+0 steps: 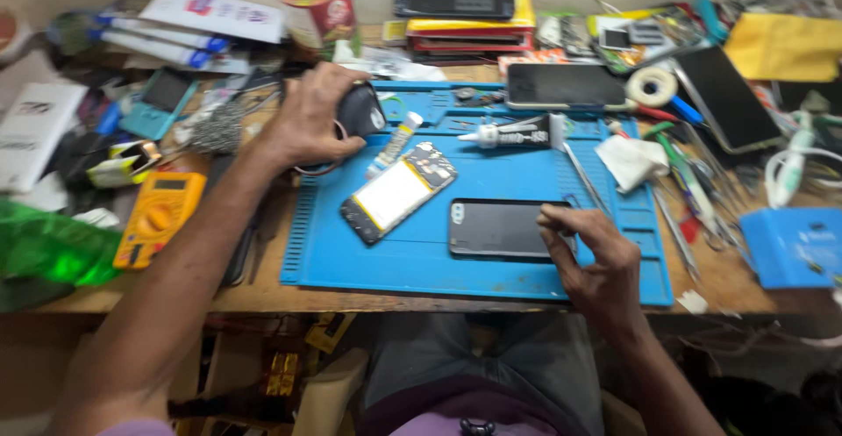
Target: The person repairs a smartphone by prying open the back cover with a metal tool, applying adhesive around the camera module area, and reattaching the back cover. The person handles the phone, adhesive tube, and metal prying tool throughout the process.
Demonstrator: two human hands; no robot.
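My left hand (311,120) grips a small black rounded object (361,110) at the upper left corner of the blue work mat (421,265). My right hand (592,256) rests its fingertips on the right end of a black phone back cover (495,228) lying flat on the mat. Between the hands lies an opened phone (396,192) with a pale battery showing, set at a slant. A black glue tube with a white nozzle (513,135) lies above the cover.
A yellow multimeter (160,217) and green plastic (53,252) sit left. Dark phones (561,85), a tape roll (651,87), a white cloth (633,160), tweezers and small tools crowd the back and right. A blue box (794,247) stands far right.
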